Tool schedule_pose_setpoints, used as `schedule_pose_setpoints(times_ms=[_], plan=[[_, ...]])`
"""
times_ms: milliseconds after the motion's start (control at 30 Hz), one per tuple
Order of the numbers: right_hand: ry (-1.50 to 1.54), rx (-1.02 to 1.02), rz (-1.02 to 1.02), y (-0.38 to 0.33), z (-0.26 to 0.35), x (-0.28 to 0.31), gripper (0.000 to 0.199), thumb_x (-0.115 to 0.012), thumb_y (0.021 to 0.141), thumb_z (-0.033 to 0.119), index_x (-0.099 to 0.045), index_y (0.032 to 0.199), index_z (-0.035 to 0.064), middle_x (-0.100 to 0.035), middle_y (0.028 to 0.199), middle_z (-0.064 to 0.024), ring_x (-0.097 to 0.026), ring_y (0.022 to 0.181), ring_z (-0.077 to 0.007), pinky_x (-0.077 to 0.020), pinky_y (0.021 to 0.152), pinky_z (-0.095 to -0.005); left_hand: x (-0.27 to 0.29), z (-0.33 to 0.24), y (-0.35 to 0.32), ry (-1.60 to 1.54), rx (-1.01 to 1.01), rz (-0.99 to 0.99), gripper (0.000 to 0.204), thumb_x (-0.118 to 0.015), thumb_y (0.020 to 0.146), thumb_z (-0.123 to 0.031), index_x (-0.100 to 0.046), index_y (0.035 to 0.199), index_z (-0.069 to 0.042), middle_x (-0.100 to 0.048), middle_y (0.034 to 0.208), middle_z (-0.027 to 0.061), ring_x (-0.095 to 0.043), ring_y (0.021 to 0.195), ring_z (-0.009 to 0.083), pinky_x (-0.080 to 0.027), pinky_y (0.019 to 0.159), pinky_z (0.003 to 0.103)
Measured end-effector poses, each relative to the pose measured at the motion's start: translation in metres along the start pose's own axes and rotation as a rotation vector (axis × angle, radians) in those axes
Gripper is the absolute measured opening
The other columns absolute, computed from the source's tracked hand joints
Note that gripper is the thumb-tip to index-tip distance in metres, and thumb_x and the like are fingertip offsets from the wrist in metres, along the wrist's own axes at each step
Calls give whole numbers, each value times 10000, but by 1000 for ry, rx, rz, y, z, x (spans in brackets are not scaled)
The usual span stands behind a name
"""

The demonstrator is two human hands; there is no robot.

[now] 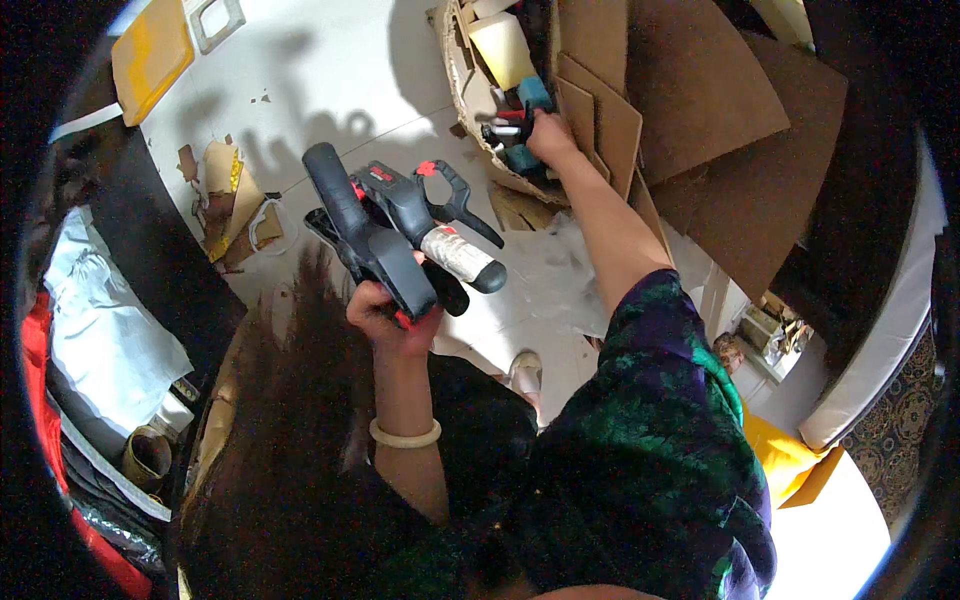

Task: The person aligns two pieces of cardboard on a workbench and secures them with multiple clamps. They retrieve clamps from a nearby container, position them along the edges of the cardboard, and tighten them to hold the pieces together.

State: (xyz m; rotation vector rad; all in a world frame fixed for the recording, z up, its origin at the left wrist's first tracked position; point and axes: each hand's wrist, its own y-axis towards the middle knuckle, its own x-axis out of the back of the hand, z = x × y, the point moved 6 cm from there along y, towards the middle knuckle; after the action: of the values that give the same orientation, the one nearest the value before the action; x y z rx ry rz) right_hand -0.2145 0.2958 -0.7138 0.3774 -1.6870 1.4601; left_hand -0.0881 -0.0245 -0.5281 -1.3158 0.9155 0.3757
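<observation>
My left hand [385,315] is raised in front of me and grips a bundle of black clamps with red parts [390,225], together with a small white-labelled tube [458,256]. My right hand [550,135] reaches far forward into a torn cardboard box [465,95] and closes on a black and red tool [505,125] lying there beside teal objects [533,92]. A pale bangle [405,437] circles my left wrist. A dark green patterned sleeve [650,420] covers my right upper arm.
Large brown cardboard sheets [700,100] lean behind and right of the box. Torn cardboard scraps [230,200] lie on the white floor [330,70] at left. A yellow panel [150,55] sits top left, white crumpled plastic [100,320] at far left.
</observation>
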Motion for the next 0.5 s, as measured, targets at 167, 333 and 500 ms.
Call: schedule_pose_setpoints(times_ms=[167, 333, 500], plan=[[-352, 234, 266, -15, 27, 11, 234, -643, 787, 115, -729, 986, 26, -705, 1054, -245, -699, 978, -344, -500, 949, -447, 0, -4, 0, 22, -13, 47, 519, -533, 654, -152, -652, 1113, 59, -714, 1026, 171, -676, 918, 259, -527, 921, 350], [-386, 167, 319, -29, 21, -20, 331, -588, 819, 139, -742, 1095, 41, -717, 1093, -207, -708, 978, -341, -544, 858, -456, 3, -3, 4, 55, -10, -10, 496, -543, 665, -140, -627, 1115, 50, -706, 1026, 160, -681, 874, 250, -542, 860, 349], [-369, 181, 566, -17, -9, -51, 386, -688, 718, 242, -746, 1081, 123, -738, 1103, -120, -719, 982, -323, -559, 839, -454, -11, 1, -1, -31, 40, 63, 455, -550, 670, -145, -620, 1084, 28, -690, 966, 135, -670, 846, 242, -542, 809, 339]])
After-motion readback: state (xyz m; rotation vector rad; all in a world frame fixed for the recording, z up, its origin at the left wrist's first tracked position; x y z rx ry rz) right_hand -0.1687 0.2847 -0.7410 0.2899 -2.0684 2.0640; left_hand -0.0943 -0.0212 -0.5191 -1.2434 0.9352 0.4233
